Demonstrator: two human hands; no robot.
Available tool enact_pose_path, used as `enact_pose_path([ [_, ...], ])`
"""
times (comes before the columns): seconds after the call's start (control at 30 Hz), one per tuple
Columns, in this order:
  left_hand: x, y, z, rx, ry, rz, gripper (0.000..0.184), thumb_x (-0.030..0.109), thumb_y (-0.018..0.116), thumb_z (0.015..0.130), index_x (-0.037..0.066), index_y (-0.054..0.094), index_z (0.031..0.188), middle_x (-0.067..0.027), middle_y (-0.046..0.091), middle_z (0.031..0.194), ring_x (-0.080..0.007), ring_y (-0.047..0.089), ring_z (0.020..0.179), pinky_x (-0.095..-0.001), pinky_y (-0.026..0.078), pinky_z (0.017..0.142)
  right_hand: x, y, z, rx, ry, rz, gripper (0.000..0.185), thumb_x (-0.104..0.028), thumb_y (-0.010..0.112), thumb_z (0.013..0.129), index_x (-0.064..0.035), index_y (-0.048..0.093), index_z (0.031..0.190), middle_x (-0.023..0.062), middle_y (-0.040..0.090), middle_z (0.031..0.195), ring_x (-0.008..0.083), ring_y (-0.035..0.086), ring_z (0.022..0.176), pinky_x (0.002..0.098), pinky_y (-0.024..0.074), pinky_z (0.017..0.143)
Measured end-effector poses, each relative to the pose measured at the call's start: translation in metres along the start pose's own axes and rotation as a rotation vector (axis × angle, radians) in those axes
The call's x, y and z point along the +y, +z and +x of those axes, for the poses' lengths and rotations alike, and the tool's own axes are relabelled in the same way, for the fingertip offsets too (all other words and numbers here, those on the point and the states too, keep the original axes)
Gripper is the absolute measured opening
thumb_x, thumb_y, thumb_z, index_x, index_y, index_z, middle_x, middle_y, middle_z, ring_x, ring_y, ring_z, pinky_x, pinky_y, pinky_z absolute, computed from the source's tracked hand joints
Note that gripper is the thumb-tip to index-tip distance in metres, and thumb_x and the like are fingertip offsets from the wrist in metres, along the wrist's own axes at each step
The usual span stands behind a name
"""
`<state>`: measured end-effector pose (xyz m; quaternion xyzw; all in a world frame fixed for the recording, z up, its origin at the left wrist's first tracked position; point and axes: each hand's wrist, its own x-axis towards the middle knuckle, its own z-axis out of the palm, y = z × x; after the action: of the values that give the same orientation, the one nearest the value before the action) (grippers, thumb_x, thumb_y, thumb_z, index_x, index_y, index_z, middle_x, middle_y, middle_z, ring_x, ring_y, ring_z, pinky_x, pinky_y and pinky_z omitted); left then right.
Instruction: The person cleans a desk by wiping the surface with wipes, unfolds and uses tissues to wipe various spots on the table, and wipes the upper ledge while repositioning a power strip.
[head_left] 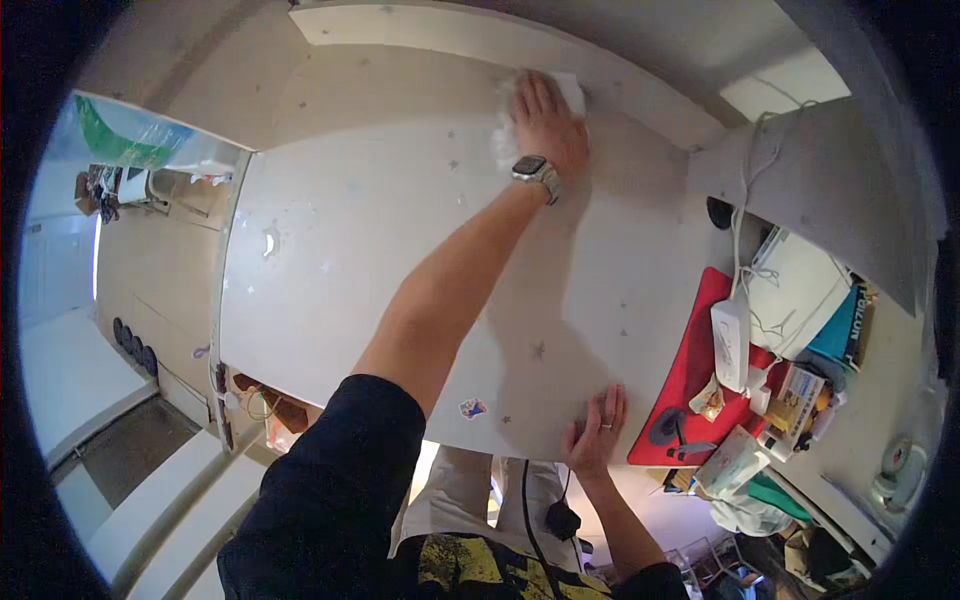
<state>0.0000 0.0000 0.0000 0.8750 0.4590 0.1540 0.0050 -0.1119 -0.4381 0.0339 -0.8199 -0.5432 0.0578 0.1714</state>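
Observation:
My left hand [550,125], with a watch [533,170] on its wrist, reaches to the far side of the pale desk top [380,250]. Under its fingers is a white wipe [569,93], pressed against the surface and partly hidden by the hand. Whether it is paper or cloth I cannot tell. My right hand [597,430], with a ring on one finger, lies on the near edge of the desk, fingers stretched out and holding nothing. A small sticker [472,408] and several star marks are on the top.
At the right, a red mat [690,370] bears a white power strip [730,345], cables and small items. Papers [800,290] and a teal book [838,325] lie beyond it. A raised ledge [480,40] runs along the far edge. A plastic bag [130,135] is at the left.

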Motion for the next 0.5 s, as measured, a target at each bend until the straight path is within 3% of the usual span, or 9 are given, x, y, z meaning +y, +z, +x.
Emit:
enact_pose_path([
  [0.07,-0.011,0.007,-0.010,0.085,0.195,-0.199,0.066,0.037,0.039,0.093,-0.010,0.032,0.138,-0.0285,0.029,0.147,-0.0431,0.022,0.139,-0.0544,0.014,0.114,-0.009,0.004,0.003,-0.003,-0.002,0.012,0.057,-0.022,0.053,0.084,0.0031,0.035,0.132,0.0318,0.027,0.146,0.0507,0.026,0.134,0.0636,0.0197,0.109],
  [0.17,-0.044,-0.004,-0.003,0.121,0.335,-0.346,0.064,0.036,0.041,0.092,-0.011,0.036,0.136,-0.0318,0.033,0.143,-0.0449,0.026,0.137,-0.0554,0.016,0.113,0.006,0.017,-0.002,0.045,-0.010,0.048,0.057,-0.021,0.053,0.083,0.0033,0.036,0.131,0.0318,0.028,0.145,0.0510,0.027,0.134,0.0631,0.0201,0.109],
  [0.27,-0.048,-0.003,0.008,0.225,0.174,-0.136,0.064,0.036,0.043,0.091,-0.008,0.038,0.137,-0.0285,0.035,0.144,-0.0425,0.027,0.137,-0.0539,0.018,0.113,0.007,0.004,-0.003,0.022,0.015,0.041,0.058,-0.022,0.054,0.082,0.0027,0.036,0.132,0.0316,0.028,0.144,0.0506,0.027,0.134,0.0627,0.0203,0.109],
  [0.37,-0.007,-0.010,0.001,0.110,0.037,-0.116,0.067,0.035,0.041,0.090,-0.007,0.033,0.141,-0.0244,0.029,0.149,-0.0398,0.021,0.141,-0.0497,0.013,0.116,0.005,-0.002,-0.007,-0.016,0.032,0.005,0.059,-0.023,0.055,0.082,0.0022,0.037,0.132,0.0311,0.029,0.144,0.0501,0.027,0.134,0.0625,0.0206,0.109],
  [0.5,0.019,-0.007,-0.050,0.015,0.366,-0.271,0.062,0.033,0.043,0.090,-0.006,0.037,0.138,-0.0230,0.034,0.147,-0.0375,0.025,0.139,-0.0489,0.017,0.115,0.003,-0.002,-0.010,-0.014,0.036,0.023,0.060,-0.023,0.057,0.082,0.0021,0.036,0.133,0.0309,0.027,0.146,0.0495,0.027,0.134,0.0621,0.0207,0.109],
])
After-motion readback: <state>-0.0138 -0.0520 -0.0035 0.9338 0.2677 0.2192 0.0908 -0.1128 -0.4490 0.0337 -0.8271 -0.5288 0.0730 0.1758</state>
